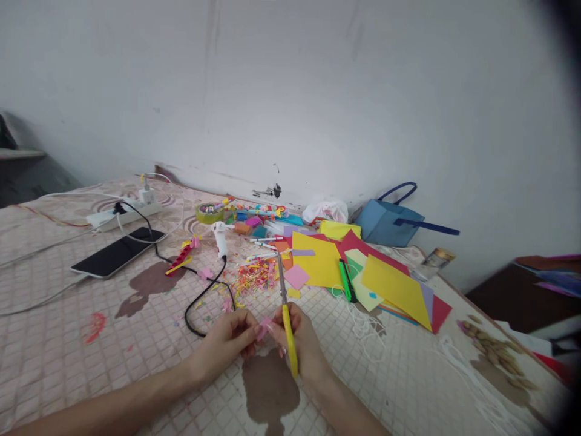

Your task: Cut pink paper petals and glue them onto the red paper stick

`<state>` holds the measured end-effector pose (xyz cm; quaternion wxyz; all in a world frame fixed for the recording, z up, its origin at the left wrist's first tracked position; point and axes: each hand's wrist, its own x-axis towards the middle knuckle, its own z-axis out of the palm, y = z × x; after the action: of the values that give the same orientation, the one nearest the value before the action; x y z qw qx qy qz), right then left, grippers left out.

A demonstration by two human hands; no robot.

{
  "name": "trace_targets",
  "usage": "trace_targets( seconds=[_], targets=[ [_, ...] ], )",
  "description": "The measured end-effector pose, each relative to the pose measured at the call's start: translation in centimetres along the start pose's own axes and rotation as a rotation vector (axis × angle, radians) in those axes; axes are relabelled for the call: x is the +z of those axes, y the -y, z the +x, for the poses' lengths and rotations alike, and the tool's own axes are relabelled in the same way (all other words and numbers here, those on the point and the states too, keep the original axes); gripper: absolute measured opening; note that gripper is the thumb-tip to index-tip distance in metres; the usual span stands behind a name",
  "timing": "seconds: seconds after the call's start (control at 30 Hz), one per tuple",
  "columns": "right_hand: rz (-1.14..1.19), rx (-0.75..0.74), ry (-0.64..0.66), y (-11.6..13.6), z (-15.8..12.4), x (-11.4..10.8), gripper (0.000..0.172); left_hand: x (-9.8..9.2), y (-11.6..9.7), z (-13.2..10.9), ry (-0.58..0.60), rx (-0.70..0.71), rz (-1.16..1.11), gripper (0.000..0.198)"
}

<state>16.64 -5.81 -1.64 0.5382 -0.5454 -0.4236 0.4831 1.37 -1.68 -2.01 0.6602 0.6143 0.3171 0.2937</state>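
My left hand [231,339] pinches a small pink paper piece [264,329] between thumb and finger, near the front middle of the table. From the other side, the fingertips of my right hand [299,342] touch the same pink piece. Yellow-handled scissors [288,339] are held in my right hand, their blades pointing away toward the wall. Beyond my hands lies a heap of pink and yellow paper shreds [256,277]. A pink paper square [296,277] rests right of the scissor blades.
Coloured sheets [318,260] and a green cutter [347,280] lie to the right, before a blue bag [389,223]. A white glue gun [219,240] with a black cord, a phone [118,252] and a power strip [106,219] are left. White string [365,327] trails at right.
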Motion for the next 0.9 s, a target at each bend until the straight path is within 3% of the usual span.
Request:
trace_targets(
  seconds=[0.3, 0.6, 0.73, 0.9],
  targets=[
    [0.064, 0.005, 0.024, 0.1, -0.2, 0.1, 0.034, -0.1, -0.1, 0.1, 0.009, 0.019, 0.003, 0.036],
    [0.104, -0.015, -0.056, 0.0, 0.1, -0.4, 0.032, -0.5, -0.4, 0.2, -0.008, 0.045, 0.019, 0.037],
    [0.129, -0.024, -0.078, 0.5, 0.3, -0.7, 0.035, -1.1, -1.4, 0.3, -0.095, 0.056, -0.022, 0.035],
    [0.216, -0.029, 0.046, 0.9, 0.0, -0.7, 0.037, -2.0, -3.0, 0.4, -0.208, 0.089, -0.077, 0.030]
  ],
)
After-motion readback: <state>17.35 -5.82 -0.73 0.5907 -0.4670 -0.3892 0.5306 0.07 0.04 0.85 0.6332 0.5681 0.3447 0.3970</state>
